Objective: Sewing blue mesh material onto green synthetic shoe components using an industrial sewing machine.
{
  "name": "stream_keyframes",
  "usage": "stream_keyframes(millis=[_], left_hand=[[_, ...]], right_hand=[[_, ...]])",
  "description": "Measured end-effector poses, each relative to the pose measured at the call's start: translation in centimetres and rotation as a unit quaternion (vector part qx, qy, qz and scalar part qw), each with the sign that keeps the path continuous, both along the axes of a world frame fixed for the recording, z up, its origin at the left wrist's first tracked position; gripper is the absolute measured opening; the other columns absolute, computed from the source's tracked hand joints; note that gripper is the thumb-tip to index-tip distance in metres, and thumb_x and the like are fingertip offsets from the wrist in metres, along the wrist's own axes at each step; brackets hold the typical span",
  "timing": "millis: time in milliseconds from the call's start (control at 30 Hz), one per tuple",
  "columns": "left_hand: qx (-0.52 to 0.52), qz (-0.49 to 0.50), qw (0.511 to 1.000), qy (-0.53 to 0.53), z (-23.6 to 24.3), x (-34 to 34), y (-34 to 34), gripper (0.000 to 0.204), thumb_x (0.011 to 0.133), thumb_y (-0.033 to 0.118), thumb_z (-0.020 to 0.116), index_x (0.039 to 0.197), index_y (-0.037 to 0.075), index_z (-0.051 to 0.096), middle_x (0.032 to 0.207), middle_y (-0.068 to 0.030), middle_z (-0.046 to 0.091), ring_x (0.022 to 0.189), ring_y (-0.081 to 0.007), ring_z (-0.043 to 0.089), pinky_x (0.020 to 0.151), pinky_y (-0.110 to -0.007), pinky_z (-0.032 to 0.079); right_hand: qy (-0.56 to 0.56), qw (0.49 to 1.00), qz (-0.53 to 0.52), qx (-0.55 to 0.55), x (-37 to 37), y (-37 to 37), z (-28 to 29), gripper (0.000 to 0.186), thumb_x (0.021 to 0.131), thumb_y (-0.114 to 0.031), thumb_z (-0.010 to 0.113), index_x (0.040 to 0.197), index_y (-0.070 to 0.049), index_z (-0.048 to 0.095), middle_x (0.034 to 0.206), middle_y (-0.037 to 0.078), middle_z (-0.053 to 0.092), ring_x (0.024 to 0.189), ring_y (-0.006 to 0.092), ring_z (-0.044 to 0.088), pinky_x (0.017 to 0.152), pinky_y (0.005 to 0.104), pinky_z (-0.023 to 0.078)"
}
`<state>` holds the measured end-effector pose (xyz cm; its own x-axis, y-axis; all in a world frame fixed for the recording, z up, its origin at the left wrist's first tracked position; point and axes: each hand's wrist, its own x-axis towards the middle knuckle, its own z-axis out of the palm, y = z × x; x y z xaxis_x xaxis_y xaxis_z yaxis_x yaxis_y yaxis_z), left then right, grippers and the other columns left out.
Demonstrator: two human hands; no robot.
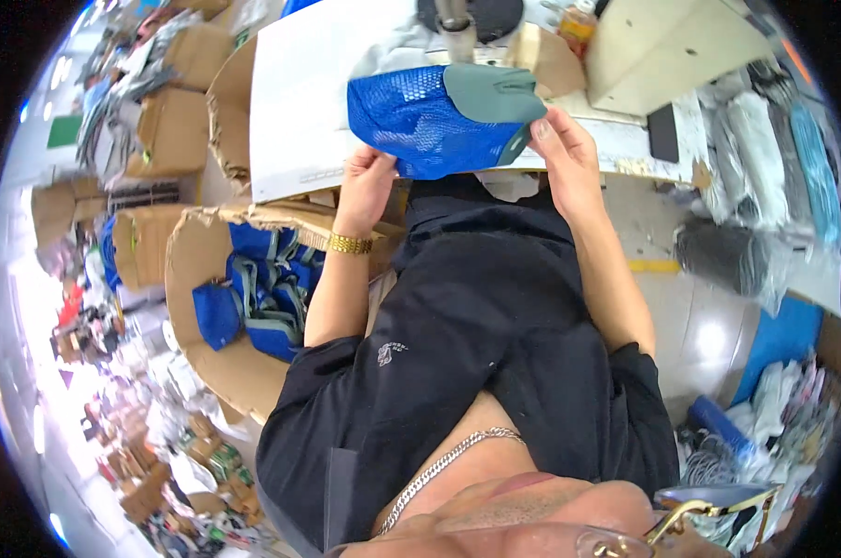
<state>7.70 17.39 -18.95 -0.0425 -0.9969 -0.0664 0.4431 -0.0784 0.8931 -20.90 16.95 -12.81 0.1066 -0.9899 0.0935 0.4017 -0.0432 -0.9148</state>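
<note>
Between my two hands, over the table's front edge, a blue mesh cap (411,126) with grey-green panels is held stretched out. My left hand (368,186) pinches its lower left edge, thumb and fingers closed. On the other side, my right hand (567,160) grips the grey-green end between thumb and fingers. Just beyond the cap stands a metal machine part (456,33), partly cut off by the top of the view. Lower left, beside my left forearm, a cardboard box (193,344) holds several blue and grey-green cap pieces (267,298).
The white worktable (295,112) spans the top. At its right are a pale machine housing (667,51), a dark flat object (662,133) and a bottle with an orange label (577,26). Wrapped bundles (765,153) lie far right. More boxes (174,130) and heaped goods fill the left.
</note>
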Motion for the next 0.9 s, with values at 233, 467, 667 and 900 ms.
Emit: stream_keyframes(millis=[233,467,667,900], left_hand=[[0.038,-0.006,0.99,-0.134,-0.2,-2.4,1.8,0.018,0.093,-0.004,0.057,0.101,0.004,0.071,0.097,0.0005,0.068,0.086,-0.005,0.058,0.077,-0.021,0.046],[-0.006,-0.023,0.977,-0.214,4.2,-0.1,-0.4,0.026,0.101,0.01,0.05,0.12,0.0,0.064,0.11,-0.0073,0.069,0.102,-0.0146,0.064,0.086,-0.028,0.052],[-0.198,-0.117,0.946,-0.227,13.9,-5.2,-4.9,0.034,0.103,0.025,0.049,0.123,0.001,0.063,0.11,-0.0067,0.069,0.097,-0.016,0.065,0.086,-0.031,0.052],[-0.35,-0.167,0.847,-0.365,16.5,-8.3,-6.5,0.037,0.099,0.032,0.058,0.084,-0.001,0.068,0.072,-0.0006,0.064,0.067,-0.0097,0.056,0.061,-0.028,0.045]], right_hand=[[0.048,0.987,-0.148,-0.037,-0.6,0.1,-1.7,0.02,0.095,-0.013,0.065,0.11,0.001,0.063,0.094,-0.001,0.063,0.091,0.0074,0.056,0.078,0.0221,0.047],[0.109,0.984,-0.135,-0.029,-1.0,-2.3,0.3,0.03,0.103,-0.03,0.052,0.098,-0.003,0.064,0.082,-0.005,0.058,0.076,0.0035,0.048,0.069,0.02,0.04],[0.153,0.973,0.062,-0.164,-0.3,-4.5,4.8,0.035,0.104,-0.033,0.049,0.096,-0.002,0.064,0.079,-0.007,0.055,0.074,0.0029,0.046,0.066,0.0207,0.04],[0.182,0.961,0.083,-0.192,-0.4,-8.2,7.1,0.037,0.102,-0.034,0.052,0.097,-0.001,0.067,0.078,-0.006,0.058,0.074,0.0022,0.049,0.065,0.0202,0.041]])
